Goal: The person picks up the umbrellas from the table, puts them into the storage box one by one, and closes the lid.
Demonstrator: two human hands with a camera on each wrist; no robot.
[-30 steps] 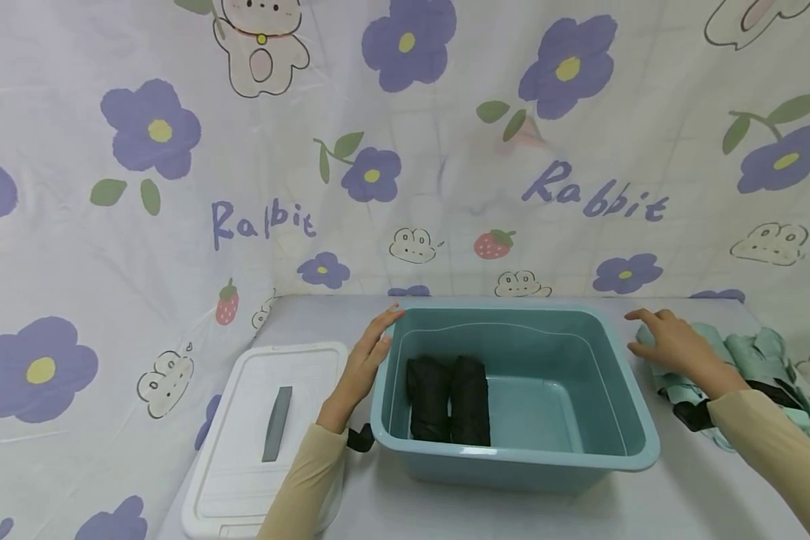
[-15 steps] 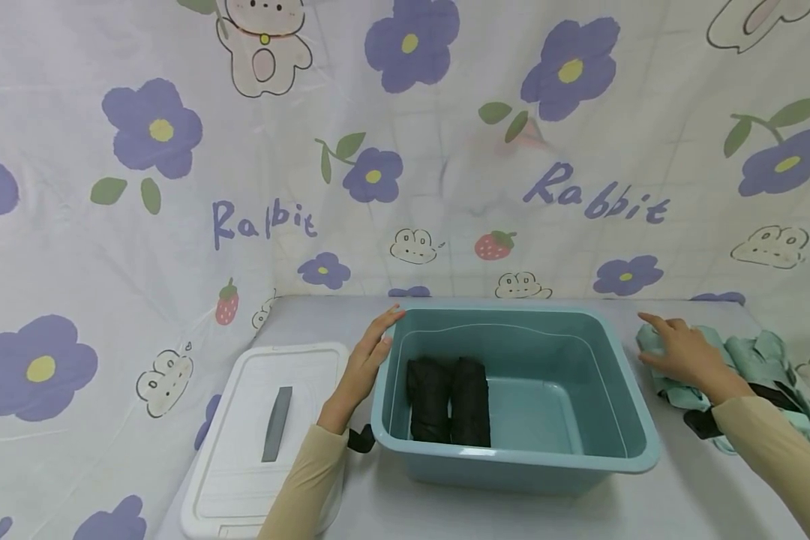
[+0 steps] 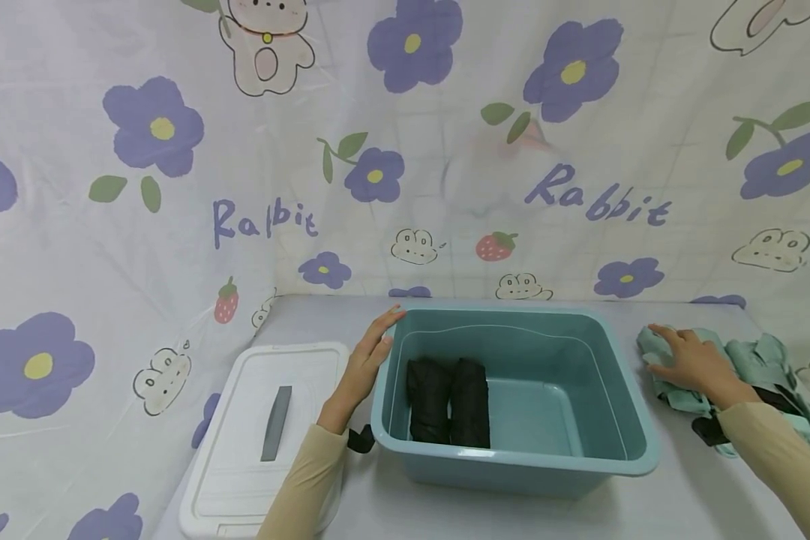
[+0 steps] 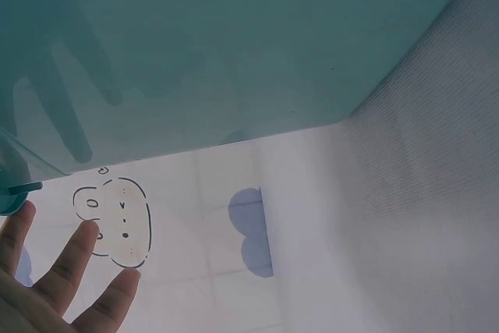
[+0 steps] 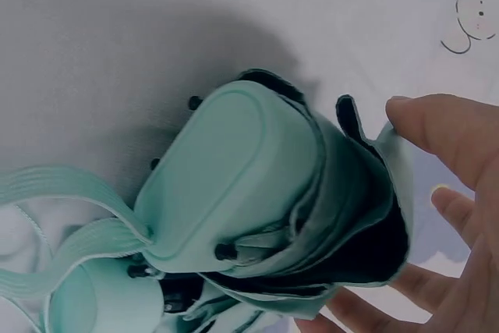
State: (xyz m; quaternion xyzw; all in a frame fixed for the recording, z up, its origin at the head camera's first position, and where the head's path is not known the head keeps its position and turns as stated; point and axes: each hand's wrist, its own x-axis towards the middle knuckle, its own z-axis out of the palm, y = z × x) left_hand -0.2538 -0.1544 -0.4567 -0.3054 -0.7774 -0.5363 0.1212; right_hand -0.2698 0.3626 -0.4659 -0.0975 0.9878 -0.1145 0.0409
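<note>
My left hand [image 3: 361, 364] rests with extended fingers against the left rim of a blue-green plastic storage bin [image 3: 513, 454]; its spread fingers [image 4: 66, 267] show beside the bin wall in the left wrist view. Inside, two black rolled bundles [image 3: 430, 401] lie side by side at the left. My right hand [image 3: 698, 364] is over a mint-green folding umbrella [image 5: 210, 177], right of the bin. Thumb and fingers [image 5: 444, 126] spread around its loose canopy, the thumb at the cloth edge. A second mint-green umbrella [image 3: 763, 364] lies alongside, partly hidden by the right arm.
A white lid [image 3: 236, 427] with a grey handle [image 3: 277, 424] lies left of the bin. A patterned cloth [image 3: 445, 150] hangs behind and to the left of the table. Mint wrist straps [image 5: 70, 181] trail from the umbrellas.
My right hand has moved rightward and down, from beside the bin's right rim onto the nearer mint-green umbrella. The left hand stays at the bin's left rim.
</note>
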